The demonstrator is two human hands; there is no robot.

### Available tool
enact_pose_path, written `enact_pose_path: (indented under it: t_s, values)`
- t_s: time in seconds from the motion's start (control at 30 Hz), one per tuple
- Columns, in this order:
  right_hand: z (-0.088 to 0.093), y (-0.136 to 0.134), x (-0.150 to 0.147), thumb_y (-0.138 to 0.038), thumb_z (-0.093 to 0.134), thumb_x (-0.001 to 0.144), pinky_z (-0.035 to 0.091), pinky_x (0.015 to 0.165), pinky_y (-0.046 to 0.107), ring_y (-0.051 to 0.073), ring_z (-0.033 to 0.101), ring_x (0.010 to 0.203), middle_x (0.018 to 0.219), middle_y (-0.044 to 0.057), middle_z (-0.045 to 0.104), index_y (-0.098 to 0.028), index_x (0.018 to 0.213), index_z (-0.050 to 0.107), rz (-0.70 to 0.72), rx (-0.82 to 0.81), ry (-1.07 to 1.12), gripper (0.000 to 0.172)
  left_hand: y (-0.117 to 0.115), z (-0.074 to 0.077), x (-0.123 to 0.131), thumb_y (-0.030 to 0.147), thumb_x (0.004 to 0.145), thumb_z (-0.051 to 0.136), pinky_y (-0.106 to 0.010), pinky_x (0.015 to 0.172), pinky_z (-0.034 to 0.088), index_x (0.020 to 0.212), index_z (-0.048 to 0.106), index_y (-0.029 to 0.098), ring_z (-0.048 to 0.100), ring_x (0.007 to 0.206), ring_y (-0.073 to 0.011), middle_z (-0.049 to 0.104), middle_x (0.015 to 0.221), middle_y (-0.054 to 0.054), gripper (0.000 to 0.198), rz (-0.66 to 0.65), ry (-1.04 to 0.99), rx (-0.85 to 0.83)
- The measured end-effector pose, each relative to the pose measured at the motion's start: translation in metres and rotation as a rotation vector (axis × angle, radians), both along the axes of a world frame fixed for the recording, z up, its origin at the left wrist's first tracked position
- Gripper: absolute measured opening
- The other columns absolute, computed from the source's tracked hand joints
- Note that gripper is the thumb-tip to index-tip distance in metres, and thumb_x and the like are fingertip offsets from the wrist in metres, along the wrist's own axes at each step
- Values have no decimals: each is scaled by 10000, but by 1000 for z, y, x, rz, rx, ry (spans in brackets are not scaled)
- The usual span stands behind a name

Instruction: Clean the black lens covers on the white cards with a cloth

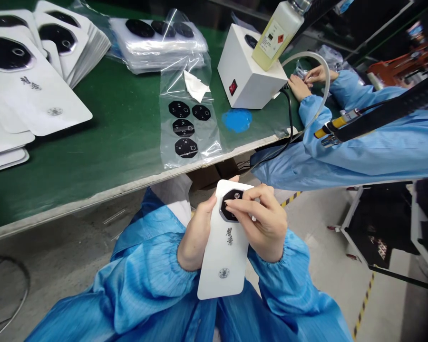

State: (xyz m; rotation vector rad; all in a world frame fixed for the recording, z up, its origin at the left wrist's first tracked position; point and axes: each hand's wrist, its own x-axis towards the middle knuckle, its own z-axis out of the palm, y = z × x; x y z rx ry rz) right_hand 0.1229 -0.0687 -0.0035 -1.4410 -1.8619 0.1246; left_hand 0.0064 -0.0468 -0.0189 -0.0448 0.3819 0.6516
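Over my lap I hold a white phone back cover (pixel 224 251) with a black octagonal camera piece (pixel 231 203) near its top. My left hand (pixel 197 232) grips the cover's left edge, fingers wrapped behind it. My right hand (pixel 262 222) is curled over the upper right of the cover, its fingertips pressed on the black camera piece. Both arms wear blue sleeves.
The green bench (pixel 114 128) carries stacks of white covers (pixel 28 80), a clear bag with several black camera pieces (pixel 185 128), a bagged stack (pixel 157 38), a white box with a red switch (pixel 248 71), a bottle (pixel 276 33) and a blue patch (pixel 237 119). A co-worker's hands (pixel 308 80) work at the right.
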Motion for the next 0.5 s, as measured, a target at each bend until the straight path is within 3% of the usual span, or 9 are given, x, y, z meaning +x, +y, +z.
enact_pose_path:
  t_s: [0.23,0.33,0.5]
  values:
    - [2,-3,7,-75,597,786,400,652,324,115,492,711,760,-1,509,-194,907,635,-16,20,78,174,3,3,-3,332,913,311,-240,668,469,1326,441,250,647,697,-133,707,910,-40,441,-6,8,-61]
    - [6,-5,10,-98,575,776,409,675,360,151,499,776,852,37,510,-171,934,641,37,143,-60,186,3,6,-6,325,915,286,-239,676,472,1330,439,247,650,695,-131,709,895,-46,449,-14,-35,-78]
    - [9,-8,9,-251,535,809,405,671,397,189,494,782,882,72,519,-167,905,678,108,234,-271,192,4,11,-9,332,896,302,-253,838,442,1343,424,207,650,898,-153,697,1010,-65,480,-17,-70,-141]
